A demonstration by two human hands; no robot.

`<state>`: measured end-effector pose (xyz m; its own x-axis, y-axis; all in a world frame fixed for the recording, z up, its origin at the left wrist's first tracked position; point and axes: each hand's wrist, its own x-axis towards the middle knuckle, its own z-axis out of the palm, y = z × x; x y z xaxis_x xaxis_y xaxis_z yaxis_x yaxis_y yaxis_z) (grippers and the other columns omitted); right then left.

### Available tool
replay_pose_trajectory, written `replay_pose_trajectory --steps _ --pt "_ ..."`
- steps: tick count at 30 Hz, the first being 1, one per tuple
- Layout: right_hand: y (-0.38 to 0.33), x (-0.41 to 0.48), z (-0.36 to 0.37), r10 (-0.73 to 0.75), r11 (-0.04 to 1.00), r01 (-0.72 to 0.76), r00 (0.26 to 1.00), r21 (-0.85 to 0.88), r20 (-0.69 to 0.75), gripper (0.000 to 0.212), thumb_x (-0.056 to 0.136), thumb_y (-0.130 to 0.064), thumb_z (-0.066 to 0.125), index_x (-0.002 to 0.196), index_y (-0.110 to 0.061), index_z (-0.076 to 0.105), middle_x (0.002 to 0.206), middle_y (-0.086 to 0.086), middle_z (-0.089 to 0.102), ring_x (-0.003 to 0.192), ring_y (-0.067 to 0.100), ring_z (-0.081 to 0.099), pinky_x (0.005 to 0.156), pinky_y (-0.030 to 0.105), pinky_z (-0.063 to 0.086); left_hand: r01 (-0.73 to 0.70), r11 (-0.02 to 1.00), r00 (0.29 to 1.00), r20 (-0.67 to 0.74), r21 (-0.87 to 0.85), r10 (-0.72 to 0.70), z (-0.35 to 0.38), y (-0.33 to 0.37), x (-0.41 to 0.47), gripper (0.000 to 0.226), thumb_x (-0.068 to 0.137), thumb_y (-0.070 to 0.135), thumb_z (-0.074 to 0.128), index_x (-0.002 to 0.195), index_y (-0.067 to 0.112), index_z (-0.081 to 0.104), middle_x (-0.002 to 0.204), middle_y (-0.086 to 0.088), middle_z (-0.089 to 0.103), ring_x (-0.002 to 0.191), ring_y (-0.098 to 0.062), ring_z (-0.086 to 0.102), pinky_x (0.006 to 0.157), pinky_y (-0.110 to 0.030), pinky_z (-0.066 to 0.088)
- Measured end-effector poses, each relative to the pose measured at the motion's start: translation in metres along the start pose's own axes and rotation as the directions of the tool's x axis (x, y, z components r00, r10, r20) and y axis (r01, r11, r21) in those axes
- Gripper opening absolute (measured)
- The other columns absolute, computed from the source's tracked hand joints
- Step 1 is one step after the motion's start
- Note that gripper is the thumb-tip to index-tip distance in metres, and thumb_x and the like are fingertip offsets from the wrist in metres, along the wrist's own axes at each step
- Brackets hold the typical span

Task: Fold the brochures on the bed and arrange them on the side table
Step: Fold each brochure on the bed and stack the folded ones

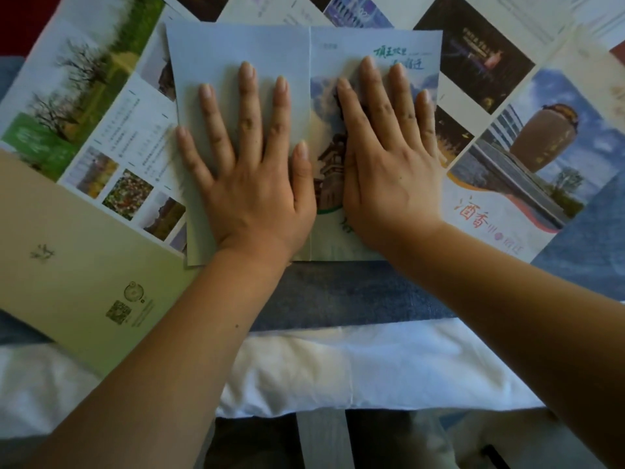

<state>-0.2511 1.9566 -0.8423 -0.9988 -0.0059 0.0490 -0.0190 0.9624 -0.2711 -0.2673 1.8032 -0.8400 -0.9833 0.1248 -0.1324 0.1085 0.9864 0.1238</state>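
My left grip [257, 191] and right grip [389, 177] (fingers flat, spread) press the brochure [236, 45]; I should firm its centre crease evenly.

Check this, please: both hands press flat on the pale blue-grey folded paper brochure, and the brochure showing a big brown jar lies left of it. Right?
Wrong in one point. The head view shows the brochure with the big brown jar lying right of the pale blue-grey folded paper brochure, not left. The left hand and right hand do press flat on it.
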Motion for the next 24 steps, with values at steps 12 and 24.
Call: replay_pose_trajectory --steps 12,24 --pt "-0.065 0.011 0.019 -0.036 0.999 0.034 0.998 0.043 0.048 0.06 0.107 -0.031 0.03 0.162 -0.007 0.028 0.17 0.014 0.022 0.158 0.038 0.014 0.129 0.052 0.007 0.041 0.999 0.998 -0.04 0.018 -0.04 -0.007 -0.069 -0.01 0.061 0.107 0.047 0.018 0.165 0.032 0.007 0.173 -0.002 0.004 0.158 -0.039 0.001 0.122 -0.066 0.006" --pt "-0.104 0.026 0.019 -0.052 0.998 0.055 0.978 -0.008 0.201 0.061 0.107 -0.035 0.027 0.166 -0.022 0.016 0.174 0.005 0.007 0.161 0.028 -0.002 0.129 0.044 -0.007 0.051 0.978 0.978 -0.187 -0.202 -0.09 -0.025 -0.128 -0.029 0.06 0.094 0.039 0.056 0.149 0.017 0.052 0.157 -0.015 0.042 0.141 -0.037 0.041 0.114 -0.054 0.032"
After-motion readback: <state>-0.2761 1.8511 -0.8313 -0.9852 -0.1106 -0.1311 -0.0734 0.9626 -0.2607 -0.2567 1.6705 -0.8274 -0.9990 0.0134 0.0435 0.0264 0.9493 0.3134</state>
